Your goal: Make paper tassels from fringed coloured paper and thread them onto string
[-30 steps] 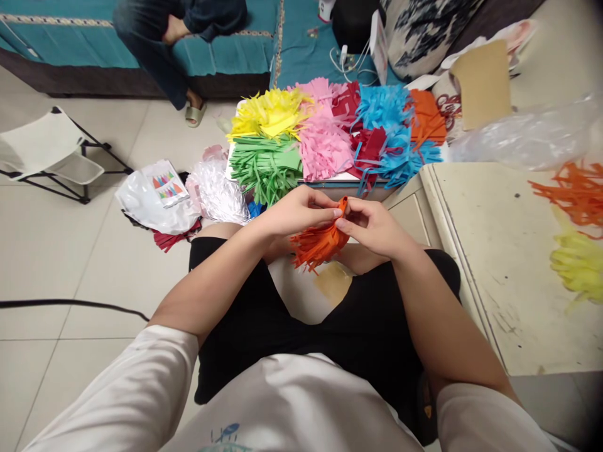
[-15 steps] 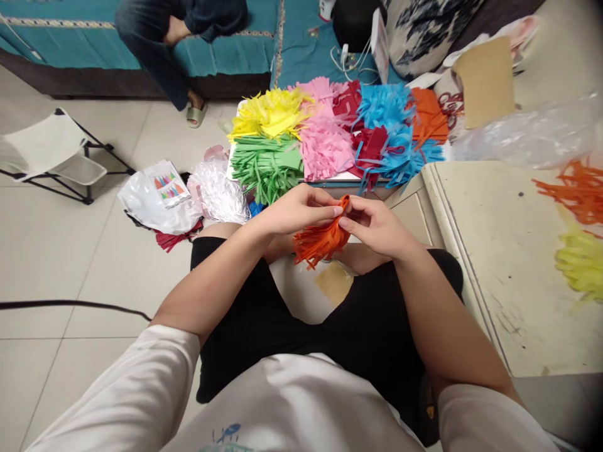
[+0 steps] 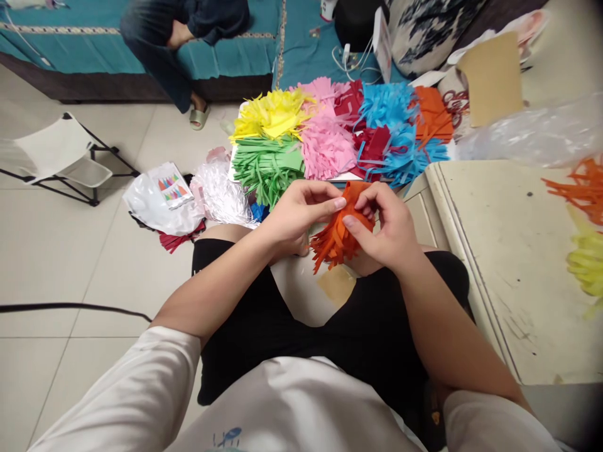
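Pale floor tiles (image 3: pixel 117 282) spread around the sitting person, and the orange fringe (image 3: pixel 336 238) is held above the lap, between both hands. Half a second ago its upper part was gathered into a narrow fold; now it is wider and looser, so I judge that the fold is being undone or arranged again. The left hand (image 3: pixel 304 210) has thumb and fingers pressed together on its top edge. The right hand (image 3: pixel 389 223) touches its right side with finger and thumb a little apart, and whether they grip is not clear to me. Just beyond, a white desk (image 3: pixel 347 176) carries green fringe (image 3: pixel 268 164), yellow fringe (image 3: pixel 273 116), pink fringe (image 3: pixel 327 147), dark red pieces (image 3: pixel 372 144) and blue fringe (image 3: pixel 389 103). On the right, a cream desk (image 3: pixel 499 270) bears orange strips (image 3: pixel 581 188) and a plastic bag (image 3: pixel 532 135). To the left stands a folding stool (image 3: pixel 56 147), and behind, on a teal-covered sofa (image 3: pixel 230 56), another person's leg (image 3: pixel 157 56) hangs down.
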